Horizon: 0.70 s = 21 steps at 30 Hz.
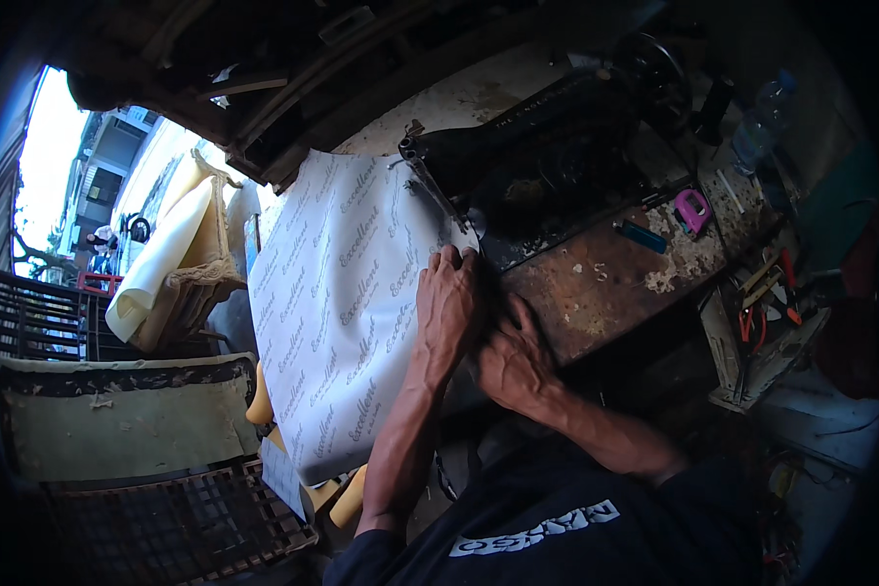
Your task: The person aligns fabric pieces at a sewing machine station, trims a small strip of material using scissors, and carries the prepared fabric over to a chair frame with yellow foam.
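A large white sheet [337,283], pliable and printed with repeated grey lettering, drapes across the left of the work table. Its far right corner lies at the head of a black sewing machine [557,146]. My left hand [447,298] is closed on the sheet's right edge, fingertips bent just below the needle area. Close beside it, at the table's front edge, my right hand [518,363] has bent fingers turned toward the sheet. Shadow hides what those fingers hold, if anything.
On the worn tabletop [596,293] lie a teal tool [641,235] and a pink tape measure [692,211]. A plastic bottle [764,122] stands at the back right. Red-handled tools [752,322] sit in a wooden holder. Cushion pieces [181,249] and a padded panel [127,420] are at left.
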{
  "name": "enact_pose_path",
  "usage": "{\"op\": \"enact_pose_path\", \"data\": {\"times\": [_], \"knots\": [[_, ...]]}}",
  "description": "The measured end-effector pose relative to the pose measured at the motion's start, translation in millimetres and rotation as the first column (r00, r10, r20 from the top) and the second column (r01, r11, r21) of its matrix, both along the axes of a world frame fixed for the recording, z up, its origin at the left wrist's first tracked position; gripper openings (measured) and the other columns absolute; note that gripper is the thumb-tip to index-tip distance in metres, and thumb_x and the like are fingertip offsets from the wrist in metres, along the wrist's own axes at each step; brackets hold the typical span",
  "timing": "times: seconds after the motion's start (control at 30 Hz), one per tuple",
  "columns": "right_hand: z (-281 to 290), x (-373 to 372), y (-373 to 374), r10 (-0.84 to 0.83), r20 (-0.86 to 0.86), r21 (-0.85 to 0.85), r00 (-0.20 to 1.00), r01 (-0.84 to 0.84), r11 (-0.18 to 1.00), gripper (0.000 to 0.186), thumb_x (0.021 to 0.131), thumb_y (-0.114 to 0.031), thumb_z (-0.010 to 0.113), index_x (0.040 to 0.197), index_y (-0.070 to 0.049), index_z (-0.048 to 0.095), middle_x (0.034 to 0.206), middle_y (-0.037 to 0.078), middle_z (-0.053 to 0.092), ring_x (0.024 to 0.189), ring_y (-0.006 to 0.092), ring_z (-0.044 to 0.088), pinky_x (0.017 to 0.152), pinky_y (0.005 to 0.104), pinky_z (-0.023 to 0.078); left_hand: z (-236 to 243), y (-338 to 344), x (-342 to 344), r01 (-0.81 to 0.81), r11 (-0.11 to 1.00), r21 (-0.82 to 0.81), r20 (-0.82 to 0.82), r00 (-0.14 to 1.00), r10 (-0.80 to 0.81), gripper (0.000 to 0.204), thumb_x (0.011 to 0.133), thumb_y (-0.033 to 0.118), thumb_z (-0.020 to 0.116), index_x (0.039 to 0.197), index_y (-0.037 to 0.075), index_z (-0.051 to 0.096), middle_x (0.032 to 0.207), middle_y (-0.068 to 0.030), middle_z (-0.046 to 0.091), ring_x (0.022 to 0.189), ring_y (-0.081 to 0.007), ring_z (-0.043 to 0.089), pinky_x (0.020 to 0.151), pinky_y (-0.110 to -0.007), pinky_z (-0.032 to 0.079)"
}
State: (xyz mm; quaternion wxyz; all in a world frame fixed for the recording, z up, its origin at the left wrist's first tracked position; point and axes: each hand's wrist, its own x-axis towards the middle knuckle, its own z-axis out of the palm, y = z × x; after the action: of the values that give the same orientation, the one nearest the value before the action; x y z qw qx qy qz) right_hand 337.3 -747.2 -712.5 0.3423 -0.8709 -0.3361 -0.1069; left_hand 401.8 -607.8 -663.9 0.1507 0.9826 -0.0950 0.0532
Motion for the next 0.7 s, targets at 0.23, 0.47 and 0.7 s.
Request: {"op": "enact_pose_path", "data": {"times": [0.23,0.47,0.7], "knots": [[7.6,-0.1,-4.2,-0.005,-0.014,-0.058,1.0,0.004,0.998,0.037,0.091,-0.016,0.055,0.117,0.002,0.074,0.139,0.025,0.063,0.147,0.0396,0.046,0.126,0.0595,0.024,-0.9,4.2,-12.6,-0.109,0.993,0.046,0.036,0.994,0.107,0.046,0.089,0.013,0.067,0.135,0.01,0.068,0.109,-0.0187,0.063,0.11,-0.0383,0.061,0.092,-0.048,0.048],[13.2,-2.3,-1.0,-0.035,0.049,0.005,0.998,0.035,0.999,0.034,0.088,-0.017,0.067,0.117,0.0,0.075,0.142,0.019,0.065,0.147,0.0375,0.047,0.125,0.0591,0.027,4.4,24.4,-45.9,-0.154,0.988,-0.002,-0.032,0.988,0.154,0.051,0.093,0.013,0.061,0.143,0.015,0.064,0.111,-0.0163,0.063,0.107,-0.0354,0.062,0.092,-0.046,0.047],[17.0,-1.3,-5.8,0.04,0.007,-0.047,0.999,-0.039,0.998,0.042,0.086,-0.016,0.064,0.121,0.006,0.073,0.141,0.025,0.064,0.147,0.0386,0.047,0.127,0.0593,0.024,23.1,11.7,-38.9,-0.073,0.996,-0.041,-0.202,0.977,0.064,0.056,0.094,0.009,0.055,0.15,0.01,0.054,0.115,-0.0222,0.065,0.101,-0.045,0.07,0.082,-0.053,0.055]]}}
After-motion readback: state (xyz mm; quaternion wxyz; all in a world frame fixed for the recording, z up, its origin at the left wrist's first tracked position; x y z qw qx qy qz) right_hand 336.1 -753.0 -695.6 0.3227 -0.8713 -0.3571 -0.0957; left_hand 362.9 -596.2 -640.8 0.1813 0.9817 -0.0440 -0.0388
